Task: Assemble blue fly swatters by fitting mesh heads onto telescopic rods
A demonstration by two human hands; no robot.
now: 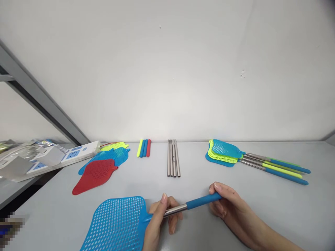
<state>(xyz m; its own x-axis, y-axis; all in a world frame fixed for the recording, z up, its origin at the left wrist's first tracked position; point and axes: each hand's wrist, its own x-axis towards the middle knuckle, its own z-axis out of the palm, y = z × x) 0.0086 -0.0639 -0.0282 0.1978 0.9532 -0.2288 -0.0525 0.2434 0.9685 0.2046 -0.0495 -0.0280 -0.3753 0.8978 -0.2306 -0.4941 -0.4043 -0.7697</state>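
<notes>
A blue fly swatter (117,223) with a metal rod and blue handle sleeve is held between my two hands, low in the view. My left hand (158,219) grips it where the blue mesh head meets the metal rod, thumb on top. At the other end, my right hand (227,205) pinches the tip of the blue handle sleeve (201,201). The swatter slants slightly upward to the right, above the grey table. Beyond my hands lie several metal rods (173,158) side by side, and left of them several coloured handle sleeves (143,148) in yellow, blue and red.
Swatter heads lie overlapping at left, a red head (94,174) in front of blue and yellow ones. A pile of whole fly swatters (261,162) rests at right. A white power strip (78,155) with plugs lies along the left edge. A white wall (183,69) stands behind the table.
</notes>
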